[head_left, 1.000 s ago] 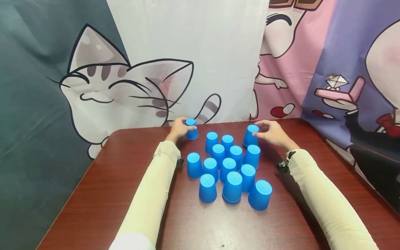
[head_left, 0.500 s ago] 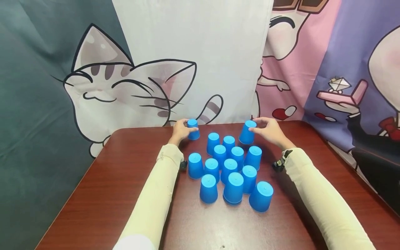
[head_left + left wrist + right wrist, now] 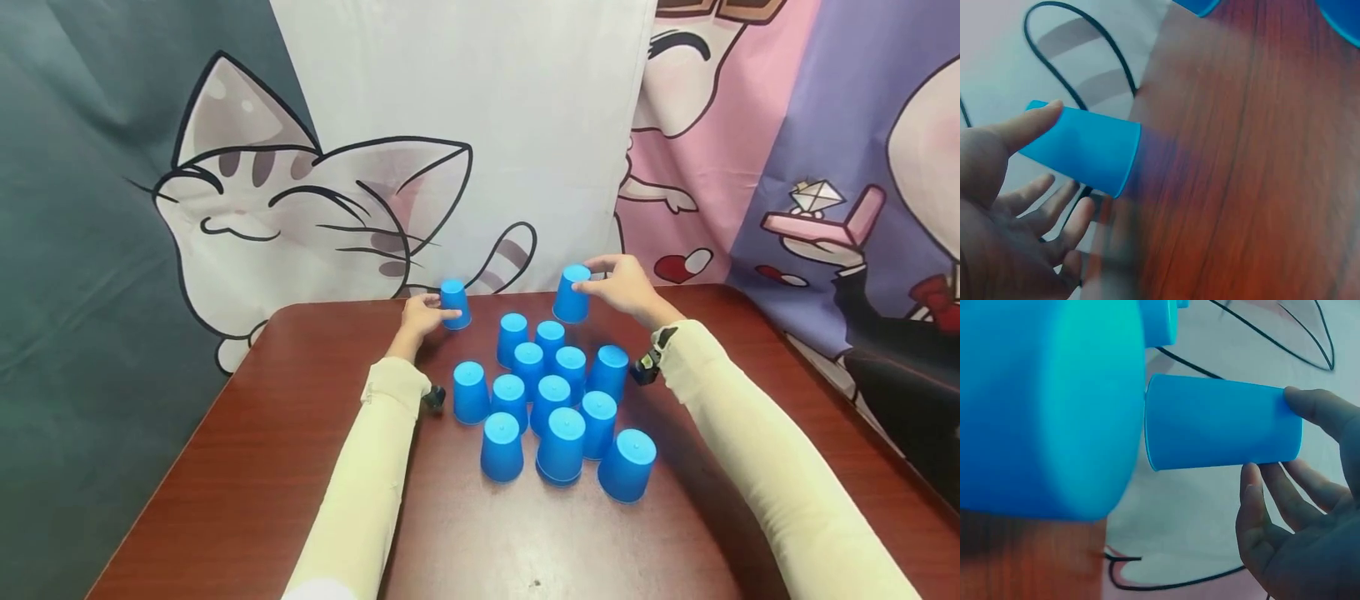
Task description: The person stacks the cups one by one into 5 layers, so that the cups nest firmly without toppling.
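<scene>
At the table's far edge, a blue plastic cup stands upside down beside my left hand. The left wrist view has my thumb against this cup, while the other fingers are spread just off its side. My right hand holds another upside-down blue cup, raised behind the group. Thumb on one side and fingertips on the other grip the narrow end of that cup in the right wrist view. Several more blue cups stand upside down between my arms.
The reddish-brown wooden table carries all the standing cups. A cloth backdrop with cartoon drawings hangs directly behind its far edge. A dark object lies past the table's right side.
My right hand has lifted its cup from the right side and carried it leftward and up. The left hand's fingers have loosened and drawn back slightly from its cup, which stays in place.
</scene>
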Tool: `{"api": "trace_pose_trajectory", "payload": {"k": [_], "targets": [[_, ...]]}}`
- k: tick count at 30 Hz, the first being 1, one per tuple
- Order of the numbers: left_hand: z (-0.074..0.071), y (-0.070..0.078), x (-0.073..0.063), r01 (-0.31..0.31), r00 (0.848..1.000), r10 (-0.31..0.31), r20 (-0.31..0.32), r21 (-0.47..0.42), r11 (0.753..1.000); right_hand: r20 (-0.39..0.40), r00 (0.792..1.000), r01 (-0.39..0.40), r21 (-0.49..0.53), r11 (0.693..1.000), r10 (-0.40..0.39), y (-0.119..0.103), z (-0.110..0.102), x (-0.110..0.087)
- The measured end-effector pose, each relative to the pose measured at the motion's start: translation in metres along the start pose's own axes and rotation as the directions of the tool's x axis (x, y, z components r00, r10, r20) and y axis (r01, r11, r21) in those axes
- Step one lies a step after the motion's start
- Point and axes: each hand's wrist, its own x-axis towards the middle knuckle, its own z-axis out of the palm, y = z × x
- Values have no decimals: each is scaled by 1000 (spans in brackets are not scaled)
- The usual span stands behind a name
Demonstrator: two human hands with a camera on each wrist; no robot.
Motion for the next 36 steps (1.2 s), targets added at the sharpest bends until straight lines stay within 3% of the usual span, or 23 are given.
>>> {"api": "trace_pose_trajectory", "payload": {"k": [5,15,17,23,30,36], "targets": [[-10,-6,-8,4,997,-4,82,-3,1000,37,999,-23,-39,999,24,-21,9,6],[-18,-13,-12,110,986,-117,120,70,991,64,995,-71,-29,997,73,-38,19,22],[-19,-14,-13,102,986,-111,125,76,992,69,995,-75,-22,997,77,-40,22,25],[-21,-17,-18,0,993,-7,117,57,998,95,991,-90,-22,996,92,-46,29,31],[-20,-19,-20,-94,994,93,55,28,995,102,990,-93,-25,995,95,-52,38,37],[-20,-14,-20,-23,996,20,85,35,999,126,988,-91,-22,996,94,-55,47,40]]}}
